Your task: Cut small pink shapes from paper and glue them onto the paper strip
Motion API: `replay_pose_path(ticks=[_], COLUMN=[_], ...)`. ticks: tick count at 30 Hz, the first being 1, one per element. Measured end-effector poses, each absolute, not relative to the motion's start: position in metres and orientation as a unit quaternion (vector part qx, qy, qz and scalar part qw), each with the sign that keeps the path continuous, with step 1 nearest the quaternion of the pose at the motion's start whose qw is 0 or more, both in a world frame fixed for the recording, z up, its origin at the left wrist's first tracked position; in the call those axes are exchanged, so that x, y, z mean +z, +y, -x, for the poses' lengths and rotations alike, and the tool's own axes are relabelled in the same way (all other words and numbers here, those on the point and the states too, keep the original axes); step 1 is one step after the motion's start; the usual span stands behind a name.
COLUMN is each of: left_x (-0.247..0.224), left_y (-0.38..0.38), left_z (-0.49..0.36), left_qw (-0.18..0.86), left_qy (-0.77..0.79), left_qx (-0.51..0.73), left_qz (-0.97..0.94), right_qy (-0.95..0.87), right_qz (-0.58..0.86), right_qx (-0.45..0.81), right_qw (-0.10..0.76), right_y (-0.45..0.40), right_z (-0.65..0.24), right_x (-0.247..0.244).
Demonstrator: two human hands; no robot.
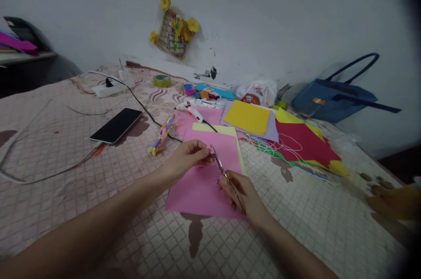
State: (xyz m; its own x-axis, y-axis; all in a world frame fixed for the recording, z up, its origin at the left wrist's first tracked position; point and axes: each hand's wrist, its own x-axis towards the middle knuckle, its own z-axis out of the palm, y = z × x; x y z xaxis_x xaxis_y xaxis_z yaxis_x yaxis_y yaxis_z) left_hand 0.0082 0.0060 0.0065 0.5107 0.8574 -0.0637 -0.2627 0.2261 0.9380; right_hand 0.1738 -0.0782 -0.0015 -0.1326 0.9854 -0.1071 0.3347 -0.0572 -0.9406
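Note:
My left hand (196, 154) pinches a small piece of pink paper (210, 150) between thumb and fingers. My right hand (241, 191) is closed round a pair of scissors (219, 164), whose blades point up and left beside the pink piece. Whether the blades touch the piece I cannot tell. Both hands are above a sheet of pink paper (190, 195) lying on the patterned cloth. Under its far edge a pale yellow sheet (232, 130) sticks out. Small pink scraps (217, 181) show near my right fingers.
Left of the sheets lie a braided paper strip (162, 136) and a phone (116, 125) on a cable. Behind are a glue gun (194, 110), green tape (162, 80) and a power strip (110, 89). Yellow paper (247, 116), white string (263, 147) and a blue handbag (332, 99) are to the right.

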Motion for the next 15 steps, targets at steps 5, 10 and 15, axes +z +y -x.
replay_pose_path(ticks=[5,10,15], left_x=[0.0052,0.0045,0.0052], left_y=[0.0061,0.0059,0.0041], left_z=[-0.0084,-0.0089,-0.0094], left_qw=[0.723,0.727,0.746], left_qy=[0.302,0.301,0.294], left_qx=[0.391,0.391,0.383], left_qz=[-0.483,-0.478,-0.459], right_qy=[-0.586,-0.58,-0.57], right_qz=[0.558,0.555,0.56], right_qx=[0.467,0.475,0.477], right_qw=[0.357,0.36,0.366], right_y=[-0.0787,-0.0788,-0.0777], right_z=[-0.1736,-0.1736,-0.1716], right_x=[-0.0031,-0.0047,-0.0014])
